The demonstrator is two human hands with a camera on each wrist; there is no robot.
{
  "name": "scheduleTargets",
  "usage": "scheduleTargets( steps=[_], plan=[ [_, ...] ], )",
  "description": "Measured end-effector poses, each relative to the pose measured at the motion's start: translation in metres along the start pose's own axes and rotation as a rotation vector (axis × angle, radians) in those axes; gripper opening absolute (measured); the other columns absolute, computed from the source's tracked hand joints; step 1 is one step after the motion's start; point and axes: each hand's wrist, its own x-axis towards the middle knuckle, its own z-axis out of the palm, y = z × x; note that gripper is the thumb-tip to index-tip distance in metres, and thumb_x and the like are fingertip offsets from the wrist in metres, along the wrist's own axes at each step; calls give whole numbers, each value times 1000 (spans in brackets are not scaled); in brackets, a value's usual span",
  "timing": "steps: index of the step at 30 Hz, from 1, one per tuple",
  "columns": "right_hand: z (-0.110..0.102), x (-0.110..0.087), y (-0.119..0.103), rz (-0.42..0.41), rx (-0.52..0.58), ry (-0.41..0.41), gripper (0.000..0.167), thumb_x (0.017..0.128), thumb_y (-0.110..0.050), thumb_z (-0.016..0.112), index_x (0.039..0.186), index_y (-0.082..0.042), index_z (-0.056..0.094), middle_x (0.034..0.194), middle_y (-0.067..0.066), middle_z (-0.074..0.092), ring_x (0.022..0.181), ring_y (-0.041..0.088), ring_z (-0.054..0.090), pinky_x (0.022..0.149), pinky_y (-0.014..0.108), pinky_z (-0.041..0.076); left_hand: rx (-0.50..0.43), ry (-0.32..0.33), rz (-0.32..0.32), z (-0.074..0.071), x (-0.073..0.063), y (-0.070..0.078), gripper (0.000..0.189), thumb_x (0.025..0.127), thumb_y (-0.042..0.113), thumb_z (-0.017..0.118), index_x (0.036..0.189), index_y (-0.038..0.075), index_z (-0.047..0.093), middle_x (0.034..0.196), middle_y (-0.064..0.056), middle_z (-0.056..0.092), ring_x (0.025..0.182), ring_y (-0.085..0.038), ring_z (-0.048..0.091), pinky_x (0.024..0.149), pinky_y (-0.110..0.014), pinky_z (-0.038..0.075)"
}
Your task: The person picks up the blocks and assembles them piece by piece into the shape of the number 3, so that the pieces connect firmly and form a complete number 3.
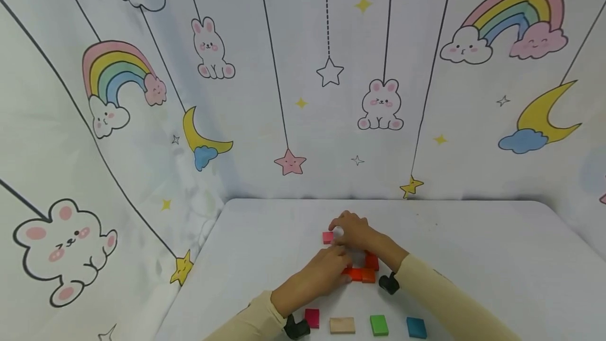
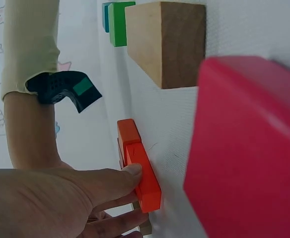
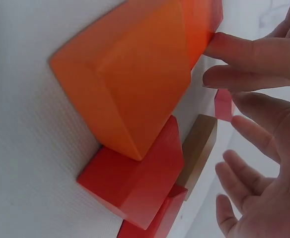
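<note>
Seemingly aligning, left grip [image 1: 325,271] pinches red-orange block [image 2: 148,181] beside orange block [image 1: 368,276]; right grip [image 1: 354,232] beyond it, hold unclear; next likely needs steady nudging.

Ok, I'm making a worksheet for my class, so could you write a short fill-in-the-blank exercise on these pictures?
In the head view's front row, the wooden block lies between the crimson block and the ____ block.
That row's rightmost block is ____.
In the head view, the block just left of the right hand is ____.
In the left wrist view, the thumb on the orange-red block belongs to the ____ hand.
Missing words: green; blue; pink; left.
</note>
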Motion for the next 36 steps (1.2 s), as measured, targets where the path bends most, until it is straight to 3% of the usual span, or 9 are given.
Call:
scheduleTargets(
  steps=[17,29,36],
  plan=[
    [7,8,4,7,-41,1,24,91,-24,83,114,-20,78,123,11,65,115,31,60,97,61,49,-21,-9,-8,0,2,1,24,92,32,84,111,18,76,112,4,69,103,-10,62,94,-26,54],
    [4,4,0,25,-50,2,22,91,-23,83,112,-18,78,119,10,65,113,30,60,96,61,49,-28,-12,-9,-1,2,1,25,92,31,84,112,18,77,111,4,70,100,-9,63,94,-26,55],
    [3,-3,2,20,-59,6,18,92,-21,82,109,-18,78,119,11,66,111,30,61,95,61,49,-26,0,-4,-1,0,1,24,93,32,82,112,18,75,115,3,71,108,-11,66,99,-32,55]
  ],
)
